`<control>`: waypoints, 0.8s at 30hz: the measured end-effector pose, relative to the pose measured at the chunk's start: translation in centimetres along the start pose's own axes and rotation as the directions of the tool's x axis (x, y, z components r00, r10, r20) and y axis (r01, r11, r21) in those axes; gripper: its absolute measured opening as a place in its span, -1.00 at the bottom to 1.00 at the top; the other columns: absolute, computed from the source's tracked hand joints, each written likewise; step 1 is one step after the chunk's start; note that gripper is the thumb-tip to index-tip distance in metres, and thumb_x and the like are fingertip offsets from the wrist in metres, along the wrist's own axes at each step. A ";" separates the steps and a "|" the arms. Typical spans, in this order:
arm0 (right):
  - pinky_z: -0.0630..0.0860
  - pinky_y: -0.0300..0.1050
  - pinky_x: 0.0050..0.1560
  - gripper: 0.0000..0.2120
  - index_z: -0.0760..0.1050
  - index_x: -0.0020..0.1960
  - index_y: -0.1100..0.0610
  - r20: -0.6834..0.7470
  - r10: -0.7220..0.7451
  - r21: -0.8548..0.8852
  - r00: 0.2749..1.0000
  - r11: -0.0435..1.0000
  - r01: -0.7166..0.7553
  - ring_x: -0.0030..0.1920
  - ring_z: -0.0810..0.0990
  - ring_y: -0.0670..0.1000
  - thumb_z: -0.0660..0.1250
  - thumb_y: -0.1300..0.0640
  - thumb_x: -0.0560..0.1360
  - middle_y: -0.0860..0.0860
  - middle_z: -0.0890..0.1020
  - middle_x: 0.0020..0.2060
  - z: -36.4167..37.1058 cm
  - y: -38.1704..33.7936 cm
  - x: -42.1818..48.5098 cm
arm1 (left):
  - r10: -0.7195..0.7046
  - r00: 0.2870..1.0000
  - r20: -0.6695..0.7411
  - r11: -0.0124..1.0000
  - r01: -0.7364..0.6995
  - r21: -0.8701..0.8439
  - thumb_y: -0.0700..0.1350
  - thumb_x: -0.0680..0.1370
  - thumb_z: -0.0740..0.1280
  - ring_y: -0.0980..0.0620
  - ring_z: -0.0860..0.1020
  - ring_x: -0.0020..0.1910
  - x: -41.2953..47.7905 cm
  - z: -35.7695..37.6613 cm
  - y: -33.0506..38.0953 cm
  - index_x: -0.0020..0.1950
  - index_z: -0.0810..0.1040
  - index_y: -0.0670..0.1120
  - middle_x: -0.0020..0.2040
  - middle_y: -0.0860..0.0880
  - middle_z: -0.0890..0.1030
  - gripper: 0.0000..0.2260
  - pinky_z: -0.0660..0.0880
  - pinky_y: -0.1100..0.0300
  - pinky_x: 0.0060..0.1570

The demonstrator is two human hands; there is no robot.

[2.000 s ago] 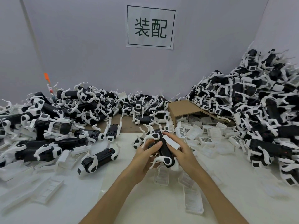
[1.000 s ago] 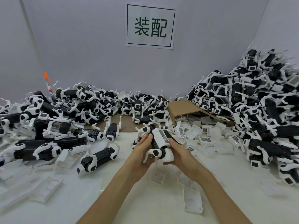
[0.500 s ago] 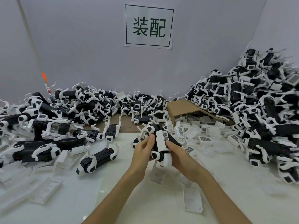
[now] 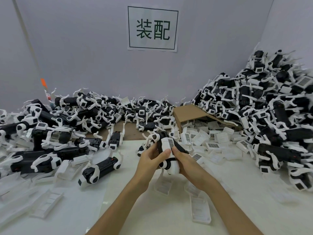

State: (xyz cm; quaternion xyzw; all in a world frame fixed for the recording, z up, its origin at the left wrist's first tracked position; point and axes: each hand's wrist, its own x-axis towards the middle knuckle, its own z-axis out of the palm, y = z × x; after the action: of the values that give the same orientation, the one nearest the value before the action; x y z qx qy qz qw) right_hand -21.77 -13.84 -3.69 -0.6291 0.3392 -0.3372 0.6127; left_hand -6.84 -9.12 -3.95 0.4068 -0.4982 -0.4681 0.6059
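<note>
While both hands meet over the middle of the white table [image 4: 169, 221], one black-and-white unit [image 4: 173, 169] is held between them, clear of the surface, long axis running toward the far edge. The left hand [image 4: 150, 160] grips its left side with curled fingers. The right hand [image 4: 188, 165] wraps the right side and underside. Both thumbs press the near end of the labelled white cover [image 4: 168, 143] on top. Heaps of like units [image 4: 271, 116] line the left, far and right edges. Cardboard box [image 4: 189, 114] sits at the far edge, loose covers [image 4: 220, 138] beside it.
</note>
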 end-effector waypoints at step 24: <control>0.56 -0.05 0.24 -0.52 0.56 0.28 0.20 0.025 -0.136 -0.019 0.990 0.990 0.136 0.18 0.65 0.12 0.16 -0.11 0.57 0.15 0.69 0.13 -0.1 -0.5 -0.7 | 0.073 0.995 0.062 0.988 -0.081 0.131 -0.01 0.48 0.44 0.14 0.63 0.16 0.1 -0.3 0.2 0.28 0.56 0.03 0.14 0.10 0.69 -0.63 0.55 0.33 0.03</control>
State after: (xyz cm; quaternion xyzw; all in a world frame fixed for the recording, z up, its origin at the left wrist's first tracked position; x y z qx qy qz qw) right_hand -22.21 -13.31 -3.18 -0.6611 0.2918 -0.3672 0.5857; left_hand -6.55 -9.18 -3.77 0.4132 -0.5608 -0.4217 0.5805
